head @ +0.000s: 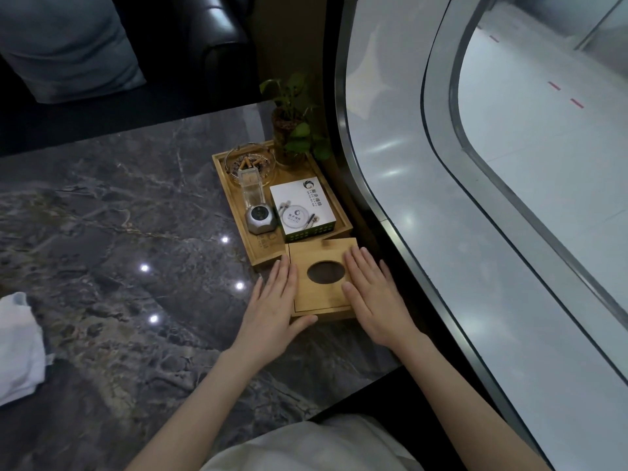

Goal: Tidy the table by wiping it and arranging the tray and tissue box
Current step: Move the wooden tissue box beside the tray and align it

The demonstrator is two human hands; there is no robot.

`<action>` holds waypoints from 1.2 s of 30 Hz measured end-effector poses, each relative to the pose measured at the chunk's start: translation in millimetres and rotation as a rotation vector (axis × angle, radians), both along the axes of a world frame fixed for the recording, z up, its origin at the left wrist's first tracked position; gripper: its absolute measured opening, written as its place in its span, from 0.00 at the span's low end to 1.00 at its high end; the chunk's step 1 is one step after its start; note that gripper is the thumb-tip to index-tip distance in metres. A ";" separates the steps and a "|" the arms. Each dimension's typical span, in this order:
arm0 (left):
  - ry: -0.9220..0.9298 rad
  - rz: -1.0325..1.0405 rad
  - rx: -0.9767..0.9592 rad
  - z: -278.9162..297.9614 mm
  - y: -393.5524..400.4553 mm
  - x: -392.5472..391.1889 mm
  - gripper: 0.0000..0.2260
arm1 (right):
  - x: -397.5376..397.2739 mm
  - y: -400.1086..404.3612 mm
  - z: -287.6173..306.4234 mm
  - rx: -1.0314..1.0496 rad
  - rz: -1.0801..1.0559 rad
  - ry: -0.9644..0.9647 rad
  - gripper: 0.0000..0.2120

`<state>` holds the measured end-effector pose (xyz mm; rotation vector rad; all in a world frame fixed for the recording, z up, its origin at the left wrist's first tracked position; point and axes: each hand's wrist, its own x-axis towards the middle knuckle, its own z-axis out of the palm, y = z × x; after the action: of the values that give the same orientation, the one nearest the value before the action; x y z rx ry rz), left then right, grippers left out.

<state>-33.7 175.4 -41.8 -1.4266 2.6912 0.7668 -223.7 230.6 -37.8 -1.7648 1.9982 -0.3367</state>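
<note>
You had both hands on the tissue box (323,280), which sat near the right edge of the table (119,212), touching the near end of the tray (261,248). Your left hand (272,300) lay flat along its left side, your right hand (370,294) flat on its top, fingers straight and close together, gripping nothing. The cloth (18,345) lay at the left edge, so wiping seemed finished; only squaring the box with the tray seemed left.

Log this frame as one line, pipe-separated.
phase: arranging | left hand + right hand: flat on tissue box sides | box: touching tray near edge | cloth: set aside, far left
</note>
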 end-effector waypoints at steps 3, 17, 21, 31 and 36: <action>-0.027 -0.036 -0.021 2.9 -3.4 -1.2 0.40 | 6.0 3.0 1.3 0.012 -0.015 0.072 0.30; -0.004 0.029 -0.076 5.0 0.7 -27.5 0.38 | 0.4 -14.1 12.6 0.060 -0.052 -0.046 0.32; 0.015 0.064 -0.075 3.8 2.7 -36.0 0.38 | -4.4 -21.3 16.8 0.083 -0.096 -0.203 0.26; 0.040 0.102 -0.053 -2.2 4.2 -47.3 0.38 | -9.1 -25.2 15.4 0.065 -0.082 -0.203 0.29; 0.045 0.108 -0.053 -3.6 4.9 -47.9 0.38 | -3.6 -24.5 18.1 0.072 -0.082 -0.279 0.27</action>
<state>-81.5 180.3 -45.4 -1.5975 2.7059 0.7470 -227.3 206.1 -19.7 -1.5039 1.8608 -0.5019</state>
